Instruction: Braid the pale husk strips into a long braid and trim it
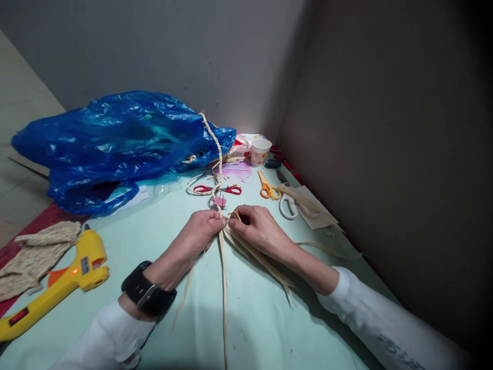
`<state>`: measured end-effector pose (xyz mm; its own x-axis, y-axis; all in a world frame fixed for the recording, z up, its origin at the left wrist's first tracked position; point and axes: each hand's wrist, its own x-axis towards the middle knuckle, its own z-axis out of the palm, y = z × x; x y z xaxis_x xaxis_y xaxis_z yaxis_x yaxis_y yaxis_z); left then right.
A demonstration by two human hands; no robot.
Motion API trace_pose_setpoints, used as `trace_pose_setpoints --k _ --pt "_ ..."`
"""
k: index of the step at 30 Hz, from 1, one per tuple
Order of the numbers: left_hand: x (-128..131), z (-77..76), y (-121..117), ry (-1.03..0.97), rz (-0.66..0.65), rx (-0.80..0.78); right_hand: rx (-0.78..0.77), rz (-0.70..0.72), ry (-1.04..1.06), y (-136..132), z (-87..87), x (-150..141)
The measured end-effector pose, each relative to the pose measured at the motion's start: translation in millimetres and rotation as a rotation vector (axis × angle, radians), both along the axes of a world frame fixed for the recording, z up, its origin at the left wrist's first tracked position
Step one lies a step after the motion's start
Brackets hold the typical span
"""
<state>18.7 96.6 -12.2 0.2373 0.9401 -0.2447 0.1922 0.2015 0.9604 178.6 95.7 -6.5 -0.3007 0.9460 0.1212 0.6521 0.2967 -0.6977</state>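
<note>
A braided cord of pale dry straw (215, 137) comes down from the blue bag to a pink clip (220, 201). Below the clip my left hand (202, 227) pinches the straw where the braid ends. My right hand (257, 226) is closed beside it, fingers on loose straw strands, one of which bends up in a small loop. A long straw strand (224, 288) hangs down between my hands towards me. More loose strands (265, 262) fan out under my right wrist. The fingertips partly hide the crossing of the strands.
A yellow glue gun (82, 259) with a lit orange light lies left, beside woven straw pieces (42, 252). Behind are a blue plastic bag (127, 139), red-handled scissors (233, 190), orange scissors (265, 186), white-handled scissors (288, 206) and a paper cup (261, 152). A dark wall (385, 128) borders the right.
</note>
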Motion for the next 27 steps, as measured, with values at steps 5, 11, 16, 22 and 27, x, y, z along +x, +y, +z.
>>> trace_pose_setpoints --k 5,11,16,22,27 --pt "0.2 -0.9 -1.1 -0.002 0.013 0.006 0.009 -0.026 0.031 -1.5 -1.9 -3.2" --pt "0.2 -3.3 -1.7 0.0 0.021 0.01 -0.025 -0.044 0.005 0.3 -1.5 -2.4" --pt "-1.5 -2.6 -0.1 0.0 -0.008 0.024 0.031 -0.106 0.053 -5.2 -1.0 -9.0" --pt "-0.8 -1.5 0.6 -0.026 0.0 -0.008 0.079 -0.165 0.169 -9.9 -4.7 -16.1" --pt "1.0 -5.9 2.1 0.046 0.027 0.047 0.135 -0.178 0.261 -5.6 -4.8 -16.6"
